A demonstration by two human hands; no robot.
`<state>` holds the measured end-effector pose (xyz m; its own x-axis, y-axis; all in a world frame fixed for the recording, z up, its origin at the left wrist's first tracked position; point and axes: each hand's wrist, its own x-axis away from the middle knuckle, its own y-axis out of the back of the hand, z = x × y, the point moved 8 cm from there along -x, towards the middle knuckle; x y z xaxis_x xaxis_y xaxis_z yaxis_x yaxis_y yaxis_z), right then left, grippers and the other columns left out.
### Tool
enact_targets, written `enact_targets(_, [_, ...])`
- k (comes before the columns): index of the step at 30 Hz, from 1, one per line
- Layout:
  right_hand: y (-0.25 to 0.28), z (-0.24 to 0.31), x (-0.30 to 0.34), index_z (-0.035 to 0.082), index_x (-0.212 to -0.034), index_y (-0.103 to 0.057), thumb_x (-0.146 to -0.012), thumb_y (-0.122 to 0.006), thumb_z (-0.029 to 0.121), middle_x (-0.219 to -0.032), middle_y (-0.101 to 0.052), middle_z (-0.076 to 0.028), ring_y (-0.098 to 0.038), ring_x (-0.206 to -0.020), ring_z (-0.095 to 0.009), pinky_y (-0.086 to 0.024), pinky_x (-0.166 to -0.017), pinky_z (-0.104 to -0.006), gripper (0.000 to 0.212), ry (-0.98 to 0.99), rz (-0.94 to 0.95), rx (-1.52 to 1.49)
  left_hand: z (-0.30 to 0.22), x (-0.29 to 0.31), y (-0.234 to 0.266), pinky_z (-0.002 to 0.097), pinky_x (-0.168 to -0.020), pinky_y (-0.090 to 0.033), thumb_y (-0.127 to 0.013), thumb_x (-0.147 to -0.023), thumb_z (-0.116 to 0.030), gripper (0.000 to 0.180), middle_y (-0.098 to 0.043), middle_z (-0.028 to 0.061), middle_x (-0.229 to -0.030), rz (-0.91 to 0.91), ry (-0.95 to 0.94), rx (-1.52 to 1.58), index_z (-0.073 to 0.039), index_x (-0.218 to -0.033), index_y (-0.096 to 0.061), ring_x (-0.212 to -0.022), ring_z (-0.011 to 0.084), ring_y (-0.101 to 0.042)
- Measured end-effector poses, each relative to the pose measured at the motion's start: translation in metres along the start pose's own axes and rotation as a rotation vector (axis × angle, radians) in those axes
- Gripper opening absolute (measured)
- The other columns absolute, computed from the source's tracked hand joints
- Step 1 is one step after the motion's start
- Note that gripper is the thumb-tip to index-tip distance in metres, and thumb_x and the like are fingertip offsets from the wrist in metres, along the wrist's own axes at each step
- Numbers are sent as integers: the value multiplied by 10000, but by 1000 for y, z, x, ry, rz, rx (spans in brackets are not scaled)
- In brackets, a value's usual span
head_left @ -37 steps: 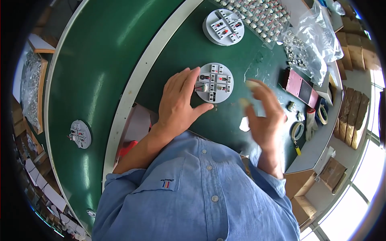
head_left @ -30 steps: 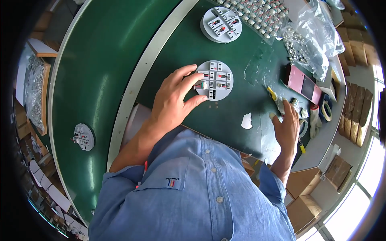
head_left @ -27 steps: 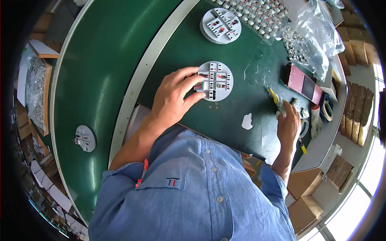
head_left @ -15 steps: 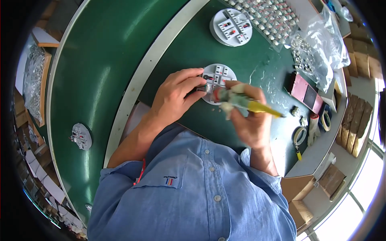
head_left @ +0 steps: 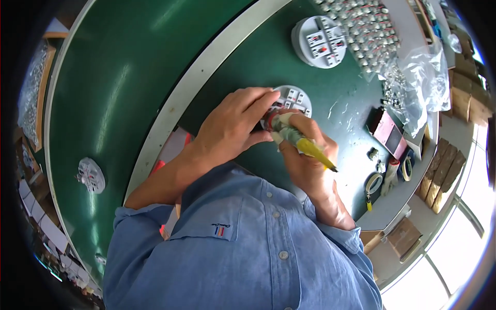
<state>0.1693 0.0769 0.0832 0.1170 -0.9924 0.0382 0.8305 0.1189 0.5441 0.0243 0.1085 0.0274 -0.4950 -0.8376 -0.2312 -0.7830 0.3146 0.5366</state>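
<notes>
A round light-grey module with white rectangular fittings lies on the green bench before me. My left hand holds its left edge, with thumb and fingers closed around the rim. In my right hand is a power screwdriver with a greenish body, a red collar and a yellow tail end. It slants down to the left, and its front end is over the module's lower left part, close to my left fingertips. The fingers and the tool hide the tip and the spot beneath it.
Beyond stands a stack of similar round modules. Many small metallic parts lie at the far right beside clear plastic bags. A pink box, tape rolls and a glove sit right. Another module rests on the left surface.
The screwdriver has swung to a steeper slant, and its front end now sits nearer my left fingers. My left hand stays on the module. The whole view has shifted slightly.
</notes>
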Motion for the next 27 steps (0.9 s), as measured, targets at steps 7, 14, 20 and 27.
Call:
enact_targets(7, [60,-16,29,8,-1225,-669,-789,-738,-130,-1168,-786,-132,-737,-892,-225,-586,-770,-310,462,-122,-314,-126,-5,5,-1,404,-1041,-530,-899,-735,-107,757,-624,109,-1424,-40,-32,-35,-29,-1431,-611,-1197,299,-649])
enact_targets(14, [43,-17,27,9,-1189,-692,-797,-751,-117,-1133,-792,-121,-728,-861,-202,-577,-758,-293,416,-111,-192,-91,-4,3,-5,401,-1040,-533,-895,-755,-133,708,-627,106,-1432,-56,-58,-44,-9,-1403,-639,-1193,300,-652])
enact_targets(20, [31,-12,9,6,-1155,-701,-796,-751,-119,-1154,-791,-122,-730,-857,-203,-577,-758,-287,384,-122,-45,116,-3,5,-3,398,-1040,-532,-891,-768,-149,710,-627,111,-1437,-49,-27,-51,-4,-1413,-633,-1195,300,-653])
enact_targets(27, [17,-6,20,3,-1184,-698,-815,-756,-101,-1138,-790,-119,-728,-878,-197,-579,-764,-284,388,-21,-138,134,-5,5,-4,398,-1031,-535,-890,-776,-153,712,-628,112,-1443,-33,-47,-76,-5,-1423,-631,-1190,296,-654])
